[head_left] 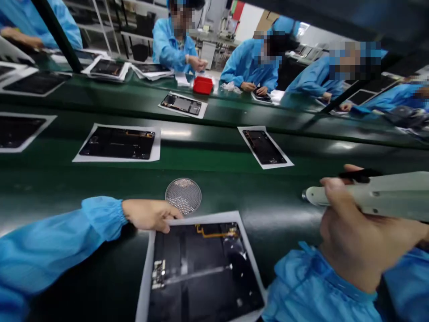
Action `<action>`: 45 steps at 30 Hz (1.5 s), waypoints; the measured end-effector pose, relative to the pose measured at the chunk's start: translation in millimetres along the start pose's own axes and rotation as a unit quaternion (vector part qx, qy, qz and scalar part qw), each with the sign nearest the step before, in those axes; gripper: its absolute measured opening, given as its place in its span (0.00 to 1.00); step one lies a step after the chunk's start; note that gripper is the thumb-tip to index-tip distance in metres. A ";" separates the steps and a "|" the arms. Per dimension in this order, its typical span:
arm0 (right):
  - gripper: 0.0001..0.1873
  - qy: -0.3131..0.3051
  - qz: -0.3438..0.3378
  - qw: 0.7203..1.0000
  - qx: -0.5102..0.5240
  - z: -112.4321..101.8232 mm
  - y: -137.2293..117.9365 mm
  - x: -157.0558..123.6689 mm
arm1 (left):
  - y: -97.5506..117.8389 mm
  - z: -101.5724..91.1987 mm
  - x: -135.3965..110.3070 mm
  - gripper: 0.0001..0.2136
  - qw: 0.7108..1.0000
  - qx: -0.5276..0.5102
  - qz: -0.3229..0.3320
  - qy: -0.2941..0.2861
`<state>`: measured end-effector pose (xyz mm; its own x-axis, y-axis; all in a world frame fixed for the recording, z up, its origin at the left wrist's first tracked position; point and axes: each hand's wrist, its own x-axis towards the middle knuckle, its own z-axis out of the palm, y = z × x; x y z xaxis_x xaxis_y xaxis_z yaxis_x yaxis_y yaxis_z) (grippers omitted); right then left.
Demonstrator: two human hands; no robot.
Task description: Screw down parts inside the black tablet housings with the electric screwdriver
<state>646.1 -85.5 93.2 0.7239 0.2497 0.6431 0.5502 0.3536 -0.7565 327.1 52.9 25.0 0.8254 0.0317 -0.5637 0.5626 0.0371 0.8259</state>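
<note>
In front of me an opened tablet (204,273) lies on a white sheet (221,218), its dark inside and orange flex cable showing. My left hand (152,215) pinches the far left edge of the tablet and sheet, thumb on top, other fingers partly hidden. Just beyond those fingers is a round perforated metal dish (183,196). My right hand (358,237) is wrapped around a pale green electric screwdriver (395,194) with a black lever. Its metal nose points left, raised to the right of the tablet and apart from it.
More opened tablets on white sheets lie along the green line, one at left (117,143), one at right (264,146). On the far ledge are another tablet (182,105) and a red bin (203,85). Several co-workers in blue sit opposite. Dark posts (58,38) rise there.
</note>
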 end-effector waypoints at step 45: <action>0.12 -0.448 0.234 0.842 0.190 146.6 1.3 -159.0 | -73.6 80.2 20.1 0.07 0.671 0.514 0.237 0.478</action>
<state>470.6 7.4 7.4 0.1257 0.9615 0.2445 -0.0041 0.2470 -0.9690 306.0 -29.3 -46.1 0.7922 0.4416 0.4211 0.3882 -0.8972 0.2105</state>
